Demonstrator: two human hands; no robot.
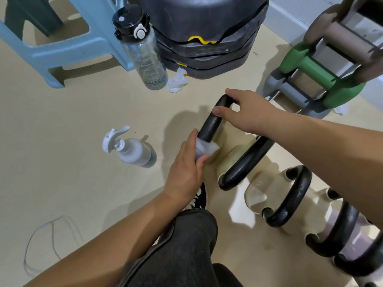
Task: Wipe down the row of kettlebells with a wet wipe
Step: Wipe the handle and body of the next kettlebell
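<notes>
A row of kettlebells with black handles runs from the middle to the lower right of the floor. The first kettlebell (230, 160) has a cream body and a tall black loop handle. My right hand (246, 112) grips the top of that handle. My left hand (186, 172) wraps a white wet wipe (205, 148) around the handle's left leg, low down near the body. A second cream kettlebell (259, 195) and a pale lilac one (352, 239) follow to the right.
A grey spray bottle (132, 150) lies on the floor to the left. A clear water bottle (143, 50), a crumpled used wipe (177, 81), a blue plastic stool (62, 44), stacked black weights (207, 38) and a dumbbell rack (323, 79) stand behind. My knee (186, 245) is below.
</notes>
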